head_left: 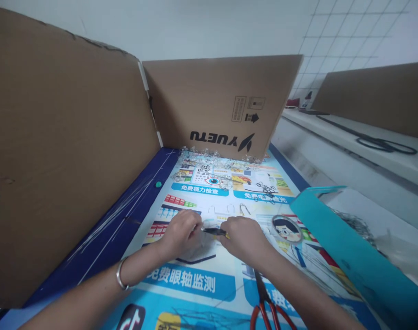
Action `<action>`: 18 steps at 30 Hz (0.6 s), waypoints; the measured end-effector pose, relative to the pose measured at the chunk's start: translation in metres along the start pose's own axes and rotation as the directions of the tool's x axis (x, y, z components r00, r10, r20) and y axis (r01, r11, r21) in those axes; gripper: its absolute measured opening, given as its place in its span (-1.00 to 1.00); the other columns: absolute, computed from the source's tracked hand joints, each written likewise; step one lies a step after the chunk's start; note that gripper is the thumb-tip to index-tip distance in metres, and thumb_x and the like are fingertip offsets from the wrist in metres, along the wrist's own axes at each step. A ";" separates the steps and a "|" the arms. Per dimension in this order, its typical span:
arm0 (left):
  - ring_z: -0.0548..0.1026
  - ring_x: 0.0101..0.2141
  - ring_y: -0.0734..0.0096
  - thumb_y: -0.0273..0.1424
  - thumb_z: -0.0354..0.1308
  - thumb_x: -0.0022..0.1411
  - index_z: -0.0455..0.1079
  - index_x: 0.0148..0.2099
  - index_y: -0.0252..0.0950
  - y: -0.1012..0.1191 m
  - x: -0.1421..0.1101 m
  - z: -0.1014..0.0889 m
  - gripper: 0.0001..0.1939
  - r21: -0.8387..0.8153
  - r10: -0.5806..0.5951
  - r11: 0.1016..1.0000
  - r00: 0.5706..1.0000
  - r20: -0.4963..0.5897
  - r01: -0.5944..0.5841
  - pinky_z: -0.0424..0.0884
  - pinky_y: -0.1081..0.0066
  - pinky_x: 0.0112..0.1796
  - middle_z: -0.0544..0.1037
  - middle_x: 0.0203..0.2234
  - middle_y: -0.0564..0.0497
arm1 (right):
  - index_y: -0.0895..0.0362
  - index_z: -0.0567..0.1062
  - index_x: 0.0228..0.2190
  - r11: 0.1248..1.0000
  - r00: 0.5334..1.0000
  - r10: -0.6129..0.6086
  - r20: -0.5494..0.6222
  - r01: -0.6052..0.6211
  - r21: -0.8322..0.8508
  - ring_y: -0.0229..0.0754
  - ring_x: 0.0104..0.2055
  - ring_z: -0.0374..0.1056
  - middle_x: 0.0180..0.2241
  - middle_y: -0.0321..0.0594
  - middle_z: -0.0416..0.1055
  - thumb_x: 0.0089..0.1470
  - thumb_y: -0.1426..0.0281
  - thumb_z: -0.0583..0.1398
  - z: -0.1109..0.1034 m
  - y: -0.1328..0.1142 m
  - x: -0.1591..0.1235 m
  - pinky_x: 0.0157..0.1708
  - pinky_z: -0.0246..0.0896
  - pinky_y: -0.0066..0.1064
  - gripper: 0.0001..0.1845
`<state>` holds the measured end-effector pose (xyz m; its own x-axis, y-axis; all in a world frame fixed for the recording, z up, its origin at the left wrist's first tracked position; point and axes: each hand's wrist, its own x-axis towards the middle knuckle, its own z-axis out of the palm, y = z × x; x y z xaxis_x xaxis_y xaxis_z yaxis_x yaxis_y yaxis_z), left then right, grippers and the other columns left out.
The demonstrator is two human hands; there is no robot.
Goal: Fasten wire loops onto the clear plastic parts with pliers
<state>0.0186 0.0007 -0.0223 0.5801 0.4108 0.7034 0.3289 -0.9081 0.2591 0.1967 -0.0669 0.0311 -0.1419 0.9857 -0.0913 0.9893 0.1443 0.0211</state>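
Note:
My right hand [245, 238] is closed around a small pair of pliers [214, 231]. Their dark jaws point left, and a bit of yellow handle shows by my fingers. Close to the jaw tips, my left hand [181, 233] is pinched shut; what lies between its fingertips is too small and blurred to name. Just beyond the hands, U-shaped bent wires [245, 209] lie on the printed sheet. Farther back sits a small cluster of dark bent wire pieces [267, 189]. Scissors [266, 311] with red handles lie below my right forearm, partly covered by it.
Cardboard panels [222, 101] stand along the left and back, with silvery wire bits [209, 153] at their foot. Long thin wires [117, 215] lie at left near a green knob-like piece [158, 184]. A teal box [353, 256] holding tangled wire stands at right, beside a white ledge [353, 137].

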 end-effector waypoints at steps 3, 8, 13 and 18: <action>0.36 -0.44 0.41 -0.52 -0.07 0.20 0.23 -0.39 -0.29 0.000 0.002 -0.003 -0.87 -0.036 -0.106 0.994 0.994 0.032 0.107 0.28 0.39 -0.38 0.41 -0.51 0.02 | 0.11 0.49 -0.44 0.999 0.995 -0.013 -0.096 0.008 -0.046 -0.13 -0.33 0.35 -0.42 -0.18 0.44 0.09 0.24 0.06 -0.002 -0.004 -0.002 -0.43 0.03 -0.40 -0.73; 0.38 -0.39 0.38 -0.50 -0.03 0.21 0.28 -0.35 -0.29 0.000 0.006 -0.009 -0.90 -0.029 -0.173 0.984 0.977 0.128 0.178 0.30 0.39 -0.34 0.45 -0.47 0.02 | 0.14 0.45 -0.49 0.985 0.969 -0.102 -0.224 0.068 -0.158 -0.13 -0.37 0.30 -0.47 -0.19 0.40 0.06 0.45 0.10 -0.002 -0.009 -0.007 -0.42 -0.02 -0.35 -0.84; 0.39 -0.37 0.36 -0.50 0.00 0.20 0.29 -0.34 -0.28 -0.001 0.002 -0.006 -0.92 0.035 -0.162 0.987 0.975 0.151 0.158 0.30 0.38 -0.31 0.47 -0.45 0.02 | 0.18 0.44 -0.48 0.971 0.953 -0.144 -0.265 0.085 -0.223 -0.11 -0.38 0.25 -0.48 -0.15 0.37 -0.04 0.58 0.15 0.002 -0.012 -0.011 -0.43 -0.07 -0.32 -0.90; 0.40 -0.40 0.37 -0.49 -0.01 0.20 0.30 -0.33 -0.28 -0.005 -0.002 -0.001 -0.91 0.101 -0.124 0.989 0.977 0.171 0.108 0.29 0.38 -0.31 0.48 -0.47 0.03 | 0.17 0.42 -0.48 0.971 0.941 -0.155 -0.302 0.090 -0.219 -0.10 -0.39 0.22 -0.49 -0.17 0.34 -0.06 0.60 0.15 0.009 -0.012 -0.012 -0.45 -0.09 -0.30 -0.89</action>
<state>0.0146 0.0042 -0.0244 0.6536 0.5280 0.5422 0.4631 -0.8457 0.2653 0.1869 -0.0815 0.0231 -0.2975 0.9310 0.2116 0.9408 0.2482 0.2307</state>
